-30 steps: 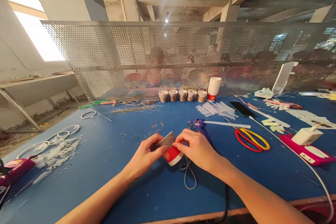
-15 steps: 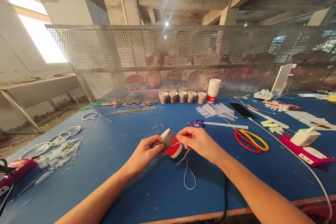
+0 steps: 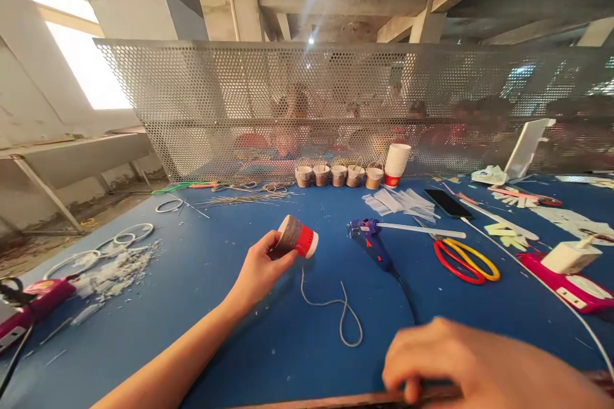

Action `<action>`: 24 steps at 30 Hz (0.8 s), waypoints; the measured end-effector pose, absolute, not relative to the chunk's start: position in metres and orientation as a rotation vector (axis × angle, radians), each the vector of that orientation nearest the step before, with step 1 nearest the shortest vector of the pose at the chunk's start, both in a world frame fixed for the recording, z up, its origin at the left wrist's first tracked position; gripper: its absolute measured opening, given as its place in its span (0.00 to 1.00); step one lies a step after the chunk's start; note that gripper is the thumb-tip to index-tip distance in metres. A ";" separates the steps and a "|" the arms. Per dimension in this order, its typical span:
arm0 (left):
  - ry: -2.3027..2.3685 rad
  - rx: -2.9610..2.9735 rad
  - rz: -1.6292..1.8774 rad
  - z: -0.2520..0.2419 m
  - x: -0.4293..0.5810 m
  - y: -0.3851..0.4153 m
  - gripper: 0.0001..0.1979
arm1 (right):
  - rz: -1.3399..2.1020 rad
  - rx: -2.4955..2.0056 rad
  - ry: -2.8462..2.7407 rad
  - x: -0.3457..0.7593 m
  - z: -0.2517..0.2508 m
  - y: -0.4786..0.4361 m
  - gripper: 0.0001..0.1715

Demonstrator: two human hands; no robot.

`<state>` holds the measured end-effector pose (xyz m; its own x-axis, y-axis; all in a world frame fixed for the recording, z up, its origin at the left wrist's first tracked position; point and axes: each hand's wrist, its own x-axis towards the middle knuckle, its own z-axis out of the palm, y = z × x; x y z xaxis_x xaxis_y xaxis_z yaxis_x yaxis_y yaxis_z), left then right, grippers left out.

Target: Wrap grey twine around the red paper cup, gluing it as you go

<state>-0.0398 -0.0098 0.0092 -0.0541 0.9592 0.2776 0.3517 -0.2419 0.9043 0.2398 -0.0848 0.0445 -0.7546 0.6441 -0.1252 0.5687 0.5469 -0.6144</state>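
Note:
My left hand [image 3: 259, 271] grips a small red and white paper cup [image 3: 296, 238], held on its side above the blue table [image 3: 201, 307]. Grey-brown cord is wound round much of the cup. A loose end of the cord [image 3: 336, 307] hangs down and loops on the table below it. My right hand [image 3: 446, 358] is low at the near table edge, blurred, its fingers curled over the edge. A blue glue gun [image 3: 371, 239] lies just right of the cup.
Red and yellow scissors [image 3: 465, 259], a phone [image 3: 447, 202] and a pink power strip with a white charger [image 3: 568, 268] lie to the right. Several cord-wrapped cups [image 3: 338, 174] and a cup stack [image 3: 396, 165] stand by the mesh screen. White scraps [image 3: 112, 265] lie left.
My right hand let go of the cord and dropped back to the near table edge. My left hand lifted the cup up and slightly left, and the cord end fell loose.

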 end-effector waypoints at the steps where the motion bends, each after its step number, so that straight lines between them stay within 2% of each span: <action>1: 1.399 1.620 1.299 0.009 -0.039 -0.009 0.09 | 0.922 -1.235 -2.583 0.248 0.044 -0.073 0.08; 2: 1.389 1.616 1.294 0.008 -0.039 -0.009 0.09 | 0.830 -1.400 -2.470 0.255 0.043 -0.059 0.07; 5: 1.360 1.610 1.278 0.006 -0.035 -0.008 0.09 | 0.452 -1.763 -2.113 0.262 0.031 -0.010 0.17; 6: 1.353 1.609 1.274 0.005 -0.034 -0.008 0.09 | 0.458 -1.783 -2.044 0.259 0.025 0.006 0.18; 9: 1.354 1.609 1.275 0.005 -0.032 -0.009 0.08 | 0.611 -1.682 -2.052 0.240 0.008 0.041 0.15; 14: 1.393 1.603 1.284 0.006 -0.033 -0.011 0.07 | 0.635 -1.600 -1.945 0.208 -0.010 0.056 0.05; 19: 1.397 1.568 1.270 0.006 -0.033 -0.010 0.07 | 0.879 -1.319 -1.854 0.204 -0.012 0.030 0.13; 22: 1.421 1.566 1.243 0.005 -0.031 -0.010 0.08 | 1.069 -1.115 -1.805 0.202 -0.003 0.008 0.10; 24: 1.439 1.582 1.226 0.005 -0.030 -0.010 0.08 | 1.059 -1.066 -1.837 0.200 0.003 -0.004 0.10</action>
<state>-0.0302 -0.0099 0.0049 -0.0467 0.9781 0.2027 0.3554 -0.1734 0.9185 0.1997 -0.0044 0.0025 -0.3725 0.9077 0.1933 0.2873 0.3109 -0.9060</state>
